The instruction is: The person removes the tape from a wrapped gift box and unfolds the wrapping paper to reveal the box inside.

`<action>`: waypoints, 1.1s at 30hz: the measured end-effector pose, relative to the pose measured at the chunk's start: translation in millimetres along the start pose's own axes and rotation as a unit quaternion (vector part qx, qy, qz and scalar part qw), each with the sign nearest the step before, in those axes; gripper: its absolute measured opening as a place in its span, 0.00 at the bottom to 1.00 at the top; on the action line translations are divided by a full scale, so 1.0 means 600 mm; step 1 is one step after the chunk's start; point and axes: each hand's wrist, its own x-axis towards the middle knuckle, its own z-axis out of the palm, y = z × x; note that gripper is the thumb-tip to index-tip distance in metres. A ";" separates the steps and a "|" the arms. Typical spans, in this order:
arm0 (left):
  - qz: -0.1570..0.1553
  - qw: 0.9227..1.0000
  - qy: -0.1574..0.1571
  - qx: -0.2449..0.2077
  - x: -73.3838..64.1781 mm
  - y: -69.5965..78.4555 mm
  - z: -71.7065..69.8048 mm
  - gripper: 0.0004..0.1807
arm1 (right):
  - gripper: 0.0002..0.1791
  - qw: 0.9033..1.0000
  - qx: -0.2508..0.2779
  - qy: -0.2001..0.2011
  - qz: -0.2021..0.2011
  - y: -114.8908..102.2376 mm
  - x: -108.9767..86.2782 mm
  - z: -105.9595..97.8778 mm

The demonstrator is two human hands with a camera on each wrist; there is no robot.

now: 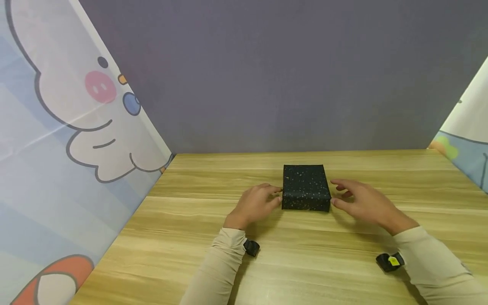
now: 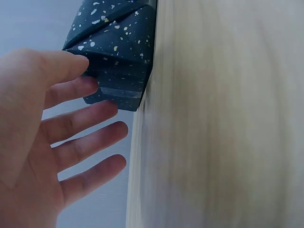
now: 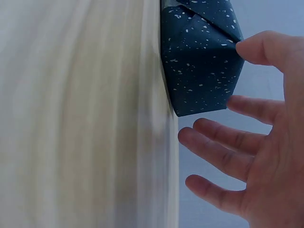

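Observation:
A box wrapped in black speckled paper [image 1: 306, 182] lies flat on the wooden table, between the two hands. Folded paper flaps show on its end in the left wrist view. The left hand [image 1: 256, 204] is at the box's left side, thumb and fingertips right at its edge, fingers spread and loosely bent. On the opposite side, the right hand [image 1: 362, 202] has its thumb tip close to the near right corner and its fingers spread apart. Neither hand is curled round the wrapped box [image 3: 202, 61].
Behind the wooden table [image 1: 160, 237] rises a plain grey panel [image 1: 267, 76]. A cartoon-printed sheet [image 1: 49, 169] stands along the left, another printed sheet [image 1: 469, 140] at the right. Dark wrist devices sit on both sleeves.

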 end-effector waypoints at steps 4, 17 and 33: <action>-0.007 1.000 0.000 -0.017 -0.003 0.002 0.003 0.21 | 0.38 1.000 0.018 0.004 0.007 -0.002 -0.001 0.010; -0.032 0.990 -0.027 -0.136 -0.018 0.013 0.008 0.39 | 0.47 0.994 0.106 -0.021 0.000 -0.014 -0.008 0.031; 0.020 0.988 0.009 -0.154 -0.008 0.016 0.016 0.35 | 0.49 0.989 0.143 -0.017 -0.017 -0.008 -0.015 0.043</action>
